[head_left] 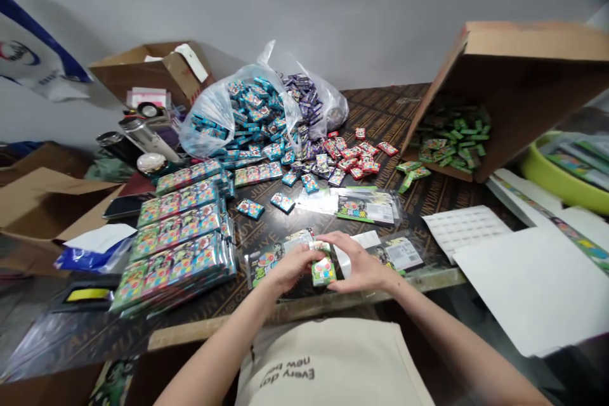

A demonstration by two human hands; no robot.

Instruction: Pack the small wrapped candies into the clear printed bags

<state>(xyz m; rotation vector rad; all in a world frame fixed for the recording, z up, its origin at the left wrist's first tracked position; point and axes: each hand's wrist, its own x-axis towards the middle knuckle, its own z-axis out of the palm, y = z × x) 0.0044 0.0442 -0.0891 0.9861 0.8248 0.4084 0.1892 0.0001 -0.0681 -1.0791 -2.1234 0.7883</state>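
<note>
A small green printed box (323,273) is between my two hands, just above the table's near edge. My left hand (295,268) is closed on its left side, with the thumb over the top. My right hand (360,264) curves around the other side, index finger at the far end and thumb at the near end. Beneath and beside the hands lie printed clear plastic sleeves (409,254). Farther back are another sleeve (356,208) and two loose blue boxes (282,202). The fingers hide part of the green box.
Stacks of wrapped multicoloured packs (176,260) stand at left. Plastic bags hold blue boxes (257,108) and purple boxes (304,98); red boxes (361,158) lie loose. At right, a tipped carton (528,44) contains green boxes, near white sheets (537,285) and a lime-green basin (561,181).
</note>
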